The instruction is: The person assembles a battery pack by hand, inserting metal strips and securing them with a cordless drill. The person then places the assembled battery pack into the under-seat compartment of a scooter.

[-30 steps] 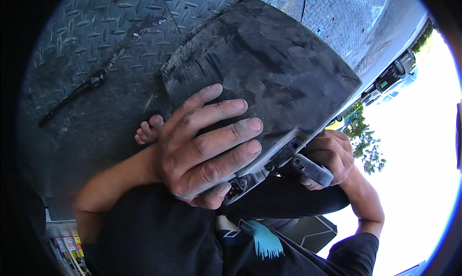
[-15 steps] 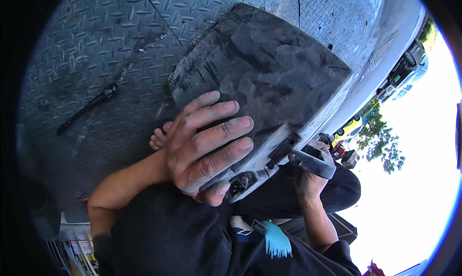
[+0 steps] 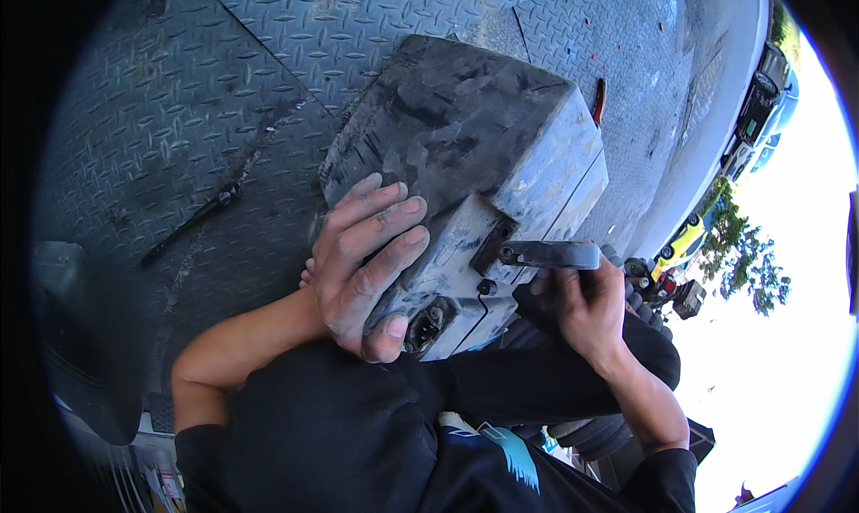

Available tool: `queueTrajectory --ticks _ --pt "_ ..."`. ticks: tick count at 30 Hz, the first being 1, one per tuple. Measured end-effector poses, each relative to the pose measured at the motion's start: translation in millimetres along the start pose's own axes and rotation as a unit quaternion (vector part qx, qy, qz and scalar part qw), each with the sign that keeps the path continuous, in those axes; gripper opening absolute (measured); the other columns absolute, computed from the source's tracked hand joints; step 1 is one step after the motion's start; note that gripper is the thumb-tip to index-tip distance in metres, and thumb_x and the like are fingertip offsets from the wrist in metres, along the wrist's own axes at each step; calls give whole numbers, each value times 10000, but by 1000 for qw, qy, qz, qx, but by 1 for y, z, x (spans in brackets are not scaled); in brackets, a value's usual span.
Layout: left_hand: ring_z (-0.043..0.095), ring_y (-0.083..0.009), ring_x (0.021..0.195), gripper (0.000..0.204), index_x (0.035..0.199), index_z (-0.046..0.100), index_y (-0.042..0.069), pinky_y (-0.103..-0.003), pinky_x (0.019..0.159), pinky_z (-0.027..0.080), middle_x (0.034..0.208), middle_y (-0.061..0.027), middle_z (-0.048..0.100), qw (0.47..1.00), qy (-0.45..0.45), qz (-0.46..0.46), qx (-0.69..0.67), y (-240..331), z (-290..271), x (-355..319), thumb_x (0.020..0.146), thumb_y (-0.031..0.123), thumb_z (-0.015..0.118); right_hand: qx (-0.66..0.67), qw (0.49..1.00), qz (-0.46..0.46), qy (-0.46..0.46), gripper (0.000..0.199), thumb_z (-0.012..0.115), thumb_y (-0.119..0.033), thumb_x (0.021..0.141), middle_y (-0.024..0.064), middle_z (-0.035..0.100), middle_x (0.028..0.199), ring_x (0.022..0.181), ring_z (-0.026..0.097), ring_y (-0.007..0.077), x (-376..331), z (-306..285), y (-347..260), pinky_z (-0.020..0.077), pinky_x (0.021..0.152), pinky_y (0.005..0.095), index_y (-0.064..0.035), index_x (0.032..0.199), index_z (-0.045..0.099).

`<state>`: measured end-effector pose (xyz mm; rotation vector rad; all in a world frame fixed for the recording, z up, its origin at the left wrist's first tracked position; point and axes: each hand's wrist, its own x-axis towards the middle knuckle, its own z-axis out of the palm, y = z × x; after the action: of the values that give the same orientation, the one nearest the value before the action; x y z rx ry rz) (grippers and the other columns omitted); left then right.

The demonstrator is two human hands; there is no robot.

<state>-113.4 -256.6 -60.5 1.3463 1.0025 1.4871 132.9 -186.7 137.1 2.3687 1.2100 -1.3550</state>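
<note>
A large, dirty grey plastic housing stands on the metal tread-plate floor, tipped toward me. My left hand lies flat on its near left corner, fingers spread and thumb under the lower edge beside a round socket. My right hand grips a flat grey metal bracket arm that is bolted to the housing's near face.
A black rod-like tool lies on the tread plate to the left. A small red curved piece sits beyond the housing's far right corner. Parked cars and trees show past the platform's right edge.
The housing has swung up and to the right, showing more of its near face. My right hand has moved up with the bracket arm. My left hand stays pressed on the corner.
</note>
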Motion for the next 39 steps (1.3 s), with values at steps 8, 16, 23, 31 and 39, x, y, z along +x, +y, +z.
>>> queueTrajectory --ticks 8,16,23,31,39 --pt "614 -484 1350 729 1487 635 -89 -665 1181 461 1449 -323 655 1000 0 16 23 -2 1 -3 982 419 501 55 998 -9 -36 198 607 -138 1168 65 726 830 672 696 124 6 -7 2 566 584 271 29 1103 691" --pt "619 -479 1345 709 1477 638 -88 -653 1198 447 1465 -315 644 999 7 17 33 -2 3 -3 987 404 495 143 984 -9 -107 258 577 -174 1184 81 722 811 661 706 148 16 -11 13 598 580 295 32 1077 690" --pt "619 -480 1343 726 1434 615 -166 -621 1178 460 1427 -364 643 998 27 22 51 2 8 -1 1084 450 453 93 989 39 -111 352 625 -229 1163 77 713 724 541 672 166 15 -22 14 522 485 304 28 941 716" --pt "621 -474 1330 724 1442 603 -165 -591 1149 465 1460 -390 607 997 51 9 54 -3 13 -15 1046 427 472 199 966 11 -163 384 570 -216 1186 81 701 706 540 669 145 25 -18 25 543 513 286 6 880 640" --pt "622 -377 1209 746 1469 621 -102 -492 1064 522 1341 -267 590 988 -124 -45 74 49 -26 60 914 388 711 83 982 -86 -148 331 630 -173 1160 55 631 675 518 579 124 29 -25 30 495 519 328 36 907 671"
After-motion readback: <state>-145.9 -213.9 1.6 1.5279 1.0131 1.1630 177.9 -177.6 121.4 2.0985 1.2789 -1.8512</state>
